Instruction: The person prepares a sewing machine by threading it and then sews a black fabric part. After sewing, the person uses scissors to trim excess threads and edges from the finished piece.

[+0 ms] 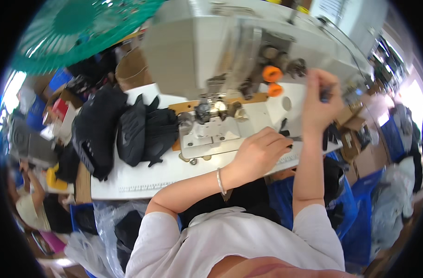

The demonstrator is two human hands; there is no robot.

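Observation:
A white sewing machine [174,55] fills the far middle of the table, its needle area lit above a metal plate [211,136]. My left hand [265,150], with a bracelet at the wrist, rests low over the table right of the plate. Its fingers are curled together, with a small dark bit at the fingertips. My right hand [321,99] is raised beside the machine's right end, fingers closed and blurred. Something dark and bluish shows in its curl, too unclear to name. Orange knobs [272,74] sit left of it. Black fabric pieces [144,132] lie left of the plate.
A larger black padded piece [98,132] lies at the table's left end. A green fan guard [77,32] hangs over the far left. Blue crates [359,204] and plastic bags [394,199] stand at the right. Another person [35,204] works at the far left.

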